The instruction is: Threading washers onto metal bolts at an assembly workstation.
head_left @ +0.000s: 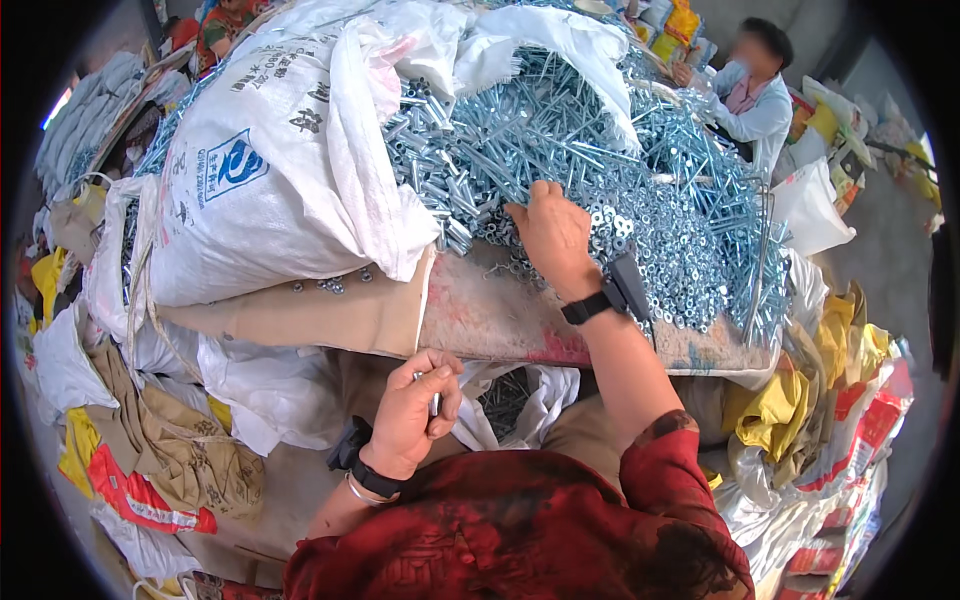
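My left hand (412, 412) is closed in front of my body, below the table's near edge. A small shiny metal piece (435, 404) shows between its fingers; most of it is hidden. My right hand (553, 232) reaches over the heap of metal parts, thumb and forefinger apart, with the other fingertips partly hidden. To its left lie loose metal sleeves (455, 195). Round washers and nuts (680, 250) spread to its right. Beyond the fingers rises a pile of long, thin bolts (540, 125).
A big white woven sack (250, 200) bulges over the table's left side, above brown cardboard (300, 318). Below the table edge is a white bag (510, 400) with dark metal pieces. Crumpled sacks (780, 410) lie right. A co-worker (755, 100) sits across at the far right.
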The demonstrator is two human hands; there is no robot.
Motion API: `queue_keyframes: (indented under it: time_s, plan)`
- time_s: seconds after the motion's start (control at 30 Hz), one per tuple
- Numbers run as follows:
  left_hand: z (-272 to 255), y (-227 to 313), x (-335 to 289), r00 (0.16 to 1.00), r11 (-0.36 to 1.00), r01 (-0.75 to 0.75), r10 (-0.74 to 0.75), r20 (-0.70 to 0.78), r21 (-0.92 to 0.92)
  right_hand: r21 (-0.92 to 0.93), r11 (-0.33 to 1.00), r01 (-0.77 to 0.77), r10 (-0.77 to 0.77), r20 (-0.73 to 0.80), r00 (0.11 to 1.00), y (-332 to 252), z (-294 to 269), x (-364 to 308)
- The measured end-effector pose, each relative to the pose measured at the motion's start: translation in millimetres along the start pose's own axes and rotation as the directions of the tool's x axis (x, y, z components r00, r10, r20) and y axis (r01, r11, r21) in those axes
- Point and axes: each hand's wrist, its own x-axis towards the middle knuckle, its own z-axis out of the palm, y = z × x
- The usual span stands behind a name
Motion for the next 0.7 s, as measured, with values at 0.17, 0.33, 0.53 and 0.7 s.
queue_keyframes:
  time_s: [0.17, 0.33, 0.53, 0.7]
  plan:
    - [9.6, 8.5, -2.7, 0.975, 0.998, -0.055, 0.048, -0.216, -0.023, -0.042, 0.997, -0.072, 0.074, 0.044, 0.996, 4.0, 16.5, -5.9]
    - [-14.5, -3.3, 1.6, 0.997, 0.996, -0.056, 0.059, 0.047, -0.072, -0.001, 0.999, -0.034, 0.034, 0.145, 0.989, 10.5, 8.9, -7.1]
    - [-8.8, -9.7, 8.0, 0.962, 0.923, -0.125, 0.202, 0.182, -0.364, -0.125, 0.992, 0.03, -0.019, 0.088, 0.996, 9.8, 2.6, -18.6]
    - [1.2, -10.3, 3.4, 0.959, 0.93, -0.144, 0.215, 0.182, -0.338, 0.077, 0.995, 0.069, -0.055, -0.169, 0.984, 14.3, -60.4, -44.2]
